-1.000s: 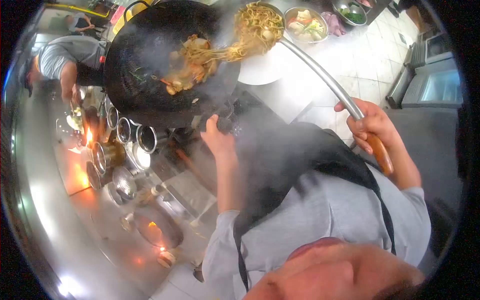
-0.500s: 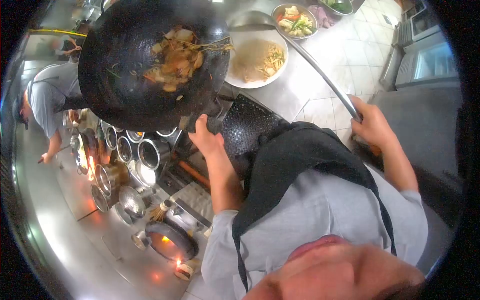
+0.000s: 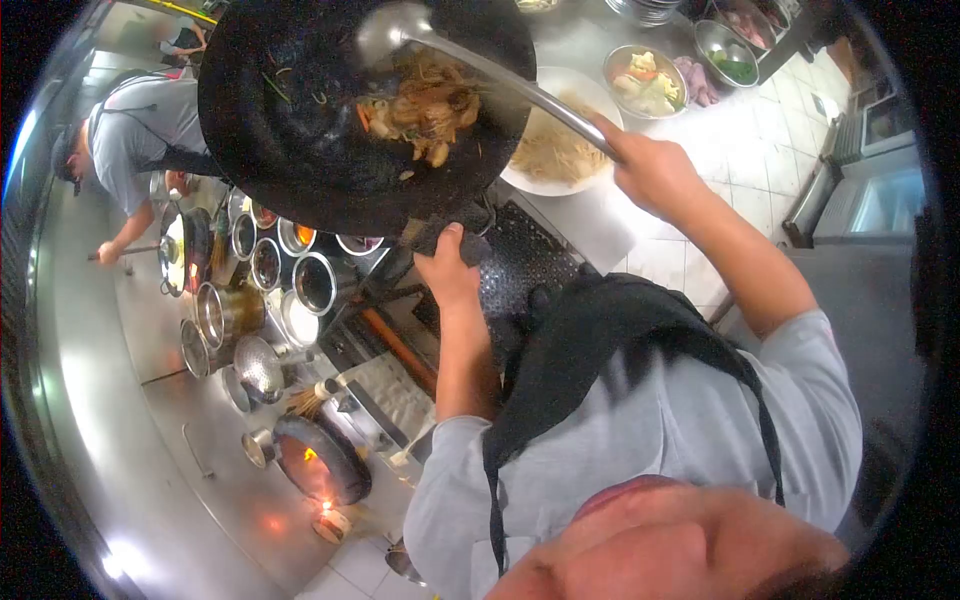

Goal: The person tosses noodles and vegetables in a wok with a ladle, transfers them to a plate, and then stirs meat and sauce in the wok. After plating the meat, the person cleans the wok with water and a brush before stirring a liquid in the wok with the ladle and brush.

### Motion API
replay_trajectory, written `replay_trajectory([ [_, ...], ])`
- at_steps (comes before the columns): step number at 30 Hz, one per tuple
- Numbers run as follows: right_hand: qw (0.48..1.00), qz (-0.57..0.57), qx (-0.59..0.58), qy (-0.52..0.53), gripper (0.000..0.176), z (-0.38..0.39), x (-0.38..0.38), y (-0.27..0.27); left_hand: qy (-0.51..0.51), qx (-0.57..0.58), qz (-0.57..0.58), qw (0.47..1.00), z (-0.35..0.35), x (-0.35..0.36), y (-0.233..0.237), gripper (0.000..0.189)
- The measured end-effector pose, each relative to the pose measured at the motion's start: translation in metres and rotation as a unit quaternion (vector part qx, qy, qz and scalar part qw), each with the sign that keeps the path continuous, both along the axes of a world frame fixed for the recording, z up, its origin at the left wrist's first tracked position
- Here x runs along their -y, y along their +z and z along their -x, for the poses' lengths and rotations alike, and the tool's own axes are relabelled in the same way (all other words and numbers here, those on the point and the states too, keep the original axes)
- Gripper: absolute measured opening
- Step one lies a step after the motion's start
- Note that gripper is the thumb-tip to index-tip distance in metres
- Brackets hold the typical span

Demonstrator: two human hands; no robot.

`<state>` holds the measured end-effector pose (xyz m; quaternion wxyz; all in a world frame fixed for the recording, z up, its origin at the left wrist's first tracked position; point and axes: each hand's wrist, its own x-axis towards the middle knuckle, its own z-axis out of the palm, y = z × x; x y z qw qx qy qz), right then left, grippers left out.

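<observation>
Wok (image 3: 300, 145), large and blackened, sits at the upper centre of the frame; a heap of cooked noodles and vegetables (image 3: 425, 110) lies to the right inside it. Left hand (image 3: 450, 272) is closed, thumb uppermost, on a dark grey pad (image 3: 425, 238) at the wok's near edge; the pad presumably shields the skin from hot metal while the grip steadies the vessel. Right hand (image 3: 655, 170) is wrapped firmly around the handle of a steel ladle (image 3: 510, 82). Its length appears to keep the fingers clear of the heat. The ladle's bowl is over the wok's interior; contact cannot be confirmed. White plate (image 3: 530, 182), bearing noodles (image 3: 562, 145), stands on the steel desk (image 3: 605, 225) just beside the wok's right rim, a position judged to shorten the reach between them. Metal bowl (image 3: 613, 100) of cut vegetables is near the plate, upper right, within apparent reach.
</observation>
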<state>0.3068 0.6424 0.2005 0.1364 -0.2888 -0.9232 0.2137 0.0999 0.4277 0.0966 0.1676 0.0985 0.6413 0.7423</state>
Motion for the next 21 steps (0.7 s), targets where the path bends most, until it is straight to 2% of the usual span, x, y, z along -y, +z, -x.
replay_trajectory([
  [2, 0.996, 0.009, 0.079, -0.032, 0.064, -0.034, -0.001, -0.005, 0.022, 0.144, -0.072, 0.987, 0.010, 0.001, -0.019, 0.043],
  [5, 0.993, 0.047, 0.105, -0.029, 0.068, -0.097, -0.002, -0.005, 0.010, 0.090, -0.032, 0.995, 0.010, 0.001, -0.015, 0.042],
  [6, 0.993, 0.047, 0.107, -0.028, 0.068, -0.106, -0.001, 0.000, 0.011, 0.092, -0.033, 0.995, 0.005, -0.004, 0.001, 0.042],
  [8, 0.987, 0.053, 0.138, -0.070, 0.068, -0.119, 0.002, 0.006, -0.005, 0.045, -0.117, 0.992, -0.010, -0.017, 0.042, 0.041],
  [9, 0.986, 0.058, 0.142, -0.072, 0.068, -0.120, 0.002, 0.003, -0.007, 0.050, -0.113, 0.992, -0.008, -0.016, 0.028, 0.041],
  [11, 0.997, 0.044, 0.046, -0.048, 0.066, -0.113, -0.004, -0.005, 0.034, 0.047, -0.036, 0.998, 0.002, -0.018, -0.009, 0.041],
  [12, 0.996, 0.046, 0.048, -0.052, 0.066, -0.105, -0.008, -0.008, 0.031, 0.049, -0.034, 0.998, -0.001, -0.022, -0.004, 0.041],
  [14, 0.999, 0.004, 0.030, -0.020, 0.067, -0.091, -0.016, -0.015, 0.007, -0.075, -0.043, 0.996, -0.008, -0.033, 0.008, 0.041],
  [15, 0.999, 0.007, 0.033, -0.019, 0.067, -0.094, -0.017, -0.015, 0.007, -0.073, -0.040, 0.997, -0.015, -0.035, 0.016, 0.041],
  [17, 0.999, 0.015, 0.045, -0.016, 0.067, -0.099, -0.021, -0.011, -0.015, 0.022, -0.163, 0.986, -0.021, -0.045, 0.025, 0.041],
  [21, 0.996, 0.002, 0.080, -0.027, 0.068, -0.143, -0.026, -0.003, 0.000, 0.050, -0.168, 0.985, -0.024, -0.051, 0.009, 0.040],
])
